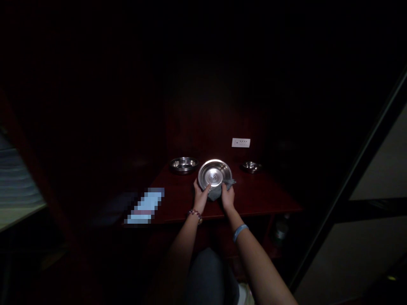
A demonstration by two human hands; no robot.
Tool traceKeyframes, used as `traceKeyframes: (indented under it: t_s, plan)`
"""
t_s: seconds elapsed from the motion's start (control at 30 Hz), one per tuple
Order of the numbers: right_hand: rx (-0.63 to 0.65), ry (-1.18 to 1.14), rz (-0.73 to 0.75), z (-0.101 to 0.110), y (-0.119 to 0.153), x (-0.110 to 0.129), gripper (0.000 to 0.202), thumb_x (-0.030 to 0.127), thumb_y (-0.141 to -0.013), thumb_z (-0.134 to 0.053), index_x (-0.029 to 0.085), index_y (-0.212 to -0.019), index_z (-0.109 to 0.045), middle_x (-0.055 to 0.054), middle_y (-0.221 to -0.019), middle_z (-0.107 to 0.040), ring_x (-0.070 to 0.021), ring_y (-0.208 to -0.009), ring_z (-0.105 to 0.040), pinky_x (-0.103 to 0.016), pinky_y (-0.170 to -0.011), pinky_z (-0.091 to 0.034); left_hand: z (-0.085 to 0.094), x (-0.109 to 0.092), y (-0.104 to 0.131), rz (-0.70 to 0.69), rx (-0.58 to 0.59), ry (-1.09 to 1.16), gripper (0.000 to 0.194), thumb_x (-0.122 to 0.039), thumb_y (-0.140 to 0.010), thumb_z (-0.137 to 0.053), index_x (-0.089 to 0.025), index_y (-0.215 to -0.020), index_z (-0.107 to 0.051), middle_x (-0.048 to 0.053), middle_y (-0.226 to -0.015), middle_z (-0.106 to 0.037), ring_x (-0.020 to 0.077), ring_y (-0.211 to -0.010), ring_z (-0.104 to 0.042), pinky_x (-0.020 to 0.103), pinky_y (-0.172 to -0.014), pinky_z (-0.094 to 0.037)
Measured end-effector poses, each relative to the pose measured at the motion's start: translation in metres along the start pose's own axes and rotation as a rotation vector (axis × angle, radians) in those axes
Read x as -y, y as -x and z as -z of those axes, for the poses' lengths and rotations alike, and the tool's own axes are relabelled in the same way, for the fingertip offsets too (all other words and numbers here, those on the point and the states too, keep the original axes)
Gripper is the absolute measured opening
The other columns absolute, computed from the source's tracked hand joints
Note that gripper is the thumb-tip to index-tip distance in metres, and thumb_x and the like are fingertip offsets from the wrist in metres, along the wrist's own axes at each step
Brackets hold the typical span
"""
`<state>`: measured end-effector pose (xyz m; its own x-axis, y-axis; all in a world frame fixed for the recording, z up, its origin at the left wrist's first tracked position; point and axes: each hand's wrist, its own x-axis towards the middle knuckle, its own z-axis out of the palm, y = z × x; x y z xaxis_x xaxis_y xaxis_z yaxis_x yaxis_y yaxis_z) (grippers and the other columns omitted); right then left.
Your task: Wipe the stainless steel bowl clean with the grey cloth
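Note:
A shiny metal bowl point(215, 173) is held up, tilted with its inside facing the camera. My left hand point(201, 198) grips its lower left rim, the thumb over the edge. On the lower right, my right hand point(227, 196) holds the rim together with a grey cloth point(215, 193), which hangs between the hands and pokes out to the right. Behind on the dark red shelf point(254, 197), another metal bowl point(184, 165) stands at the left and a smaller metal dish point(252, 167) at the right.
A white socket panel point(241, 142) is on the back wall. A blurred bright blue patch point(146, 206) lies at the shelf's left. Below right, a bottle point(281, 231) stands in a dim compartment. A door-like frame edge point(349, 186) runs along the right.

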<state>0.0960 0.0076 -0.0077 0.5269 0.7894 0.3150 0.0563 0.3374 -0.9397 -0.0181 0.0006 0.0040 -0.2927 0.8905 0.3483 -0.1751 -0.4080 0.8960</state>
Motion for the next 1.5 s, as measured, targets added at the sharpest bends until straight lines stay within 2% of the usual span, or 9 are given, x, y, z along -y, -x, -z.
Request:
traceKeyframes:
  t_s: [0.17, 0.37, 0.5, 0.67, 0.93, 1.3, 1.5]
  plan:
    - [0.016, 0.037, 0.020, 0.0006, -0.0004, -0.0010, 0.034, 0.039, -0.083, -0.056, 0.016, -0.105, -0.067, -0.011, -0.105, -0.074, -0.0254, -0.099, -0.068, -0.032, -0.088, -0.050, 0.0013, 0.0057, -0.0023, -0.005, 0.051, -0.024, 0.064, -0.027, -0.076, -0.069, -0.021, -0.132, -0.039, 0.013, -0.133, -0.057, 0.0230, -0.121, -0.056, 0.039, -0.111, -0.036]
    - [0.044, 0.051, 0.020, 0.0009, 0.0003, -0.0015, 0.034, 0.040, -0.082, -0.057, 0.015, -0.104, -0.067, -0.011, -0.102, -0.074, -0.0255, -0.097, -0.069, -0.032, -0.087, -0.050, 0.0009, 0.0060, -0.0028, 0.048, 0.036, -0.008, 0.072, -0.027, -0.076, -0.070, -0.017, -0.139, -0.037, 0.015, -0.144, -0.048, 0.0293, -0.134, -0.046, 0.041, -0.115, -0.031]
    - [0.050, 0.040, 0.018, 0.0011, 0.0010, -0.0009, 0.035, 0.040, -0.082, -0.057, 0.015, -0.105, -0.067, -0.012, -0.106, -0.074, -0.0255, -0.100, -0.069, -0.032, -0.089, -0.050, 0.0010, 0.0048, -0.0028, 0.017, 0.065, 0.014, 0.072, -0.029, -0.075, -0.072, -0.016, -0.138, -0.040, 0.016, -0.142, -0.050, 0.0316, -0.132, -0.047, 0.045, -0.113, -0.034]
    - [0.050, 0.030, 0.008, 0.0013, 0.0013, 0.0003, 0.035, 0.041, -0.081, -0.059, 0.016, -0.104, -0.067, -0.011, -0.104, -0.074, -0.0251, -0.098, -0.069, -0.032, -0.088, -0.050, -0.0001, 0.0065, -0.0034, -0.052, 0.081, 0.026, 0.069, -0.027, -0.073, -0.073, -0.016, -0.135, -0.045, 0.016, -0.135, -0.056, 0.0314, -0.128, -0.052, 0.043, -0.111, -0.036]
    - [0.064, 0.039, 0.012, 0.0009, 0.0002, 0.0001, 0.037, 0.042, -0.082, -0.058, 0.015, -0.105, -0.067, -0.012, -0.107, -0.073, -0.0259, -0.102, -0.068, -0.033, -0.091, -0.050, 0.0004, 0.0061, -0.0033, -0.076, 0.082, 0.007, 0.066, -0.028, -0.070, -0.074, -0.018, -0.131, -0.050, 0.014, -0.129, -0.060, 0.0316, -0.127, -0.053, 0.043, -0.109, -0.038]
    - [0.064, 0.059, -0.008, 0.0005, 0.0008, 0.0017, 0.035, 0.040, -0.081, -0.059, 0.015, -0.104, -0.068, -0.012, -0.104, -0.074, -0.0251, -0.099, -0.069, -0.031, -0.087, -0.051, 0.0012, 0.0060, -0.0036, -0.044, 0.082, -0.004, 0.066, -0.022, -0.072, -0.070, -0.014, -0.133, -0.045, 0.016, -0.131, -0.057, 0.0296, -0.125, -0.053, 0.043, -0.111, -0.035]
    - [0.059, 0.024, -0.005, 0.0005, 0.0013, 0.0024, 0.032, 0.037, -0.080, -0.060, 0.016, -0.102, -0.068, -0.010, -0.101, -0.075, -0.0241, -0.096, -0.070, -0.030, -0.086, -0.052, 0.0011, 0.0063, -0.0033, -0.033, 0.053, 0.013, 0.064, -0.022, -0.072, -0.068, -0.016, -0.132, -0.048, 0.014, -0.132, -0.058, 0.0310, -0.127, -0.052, 0.043, -0.110, -0.036]
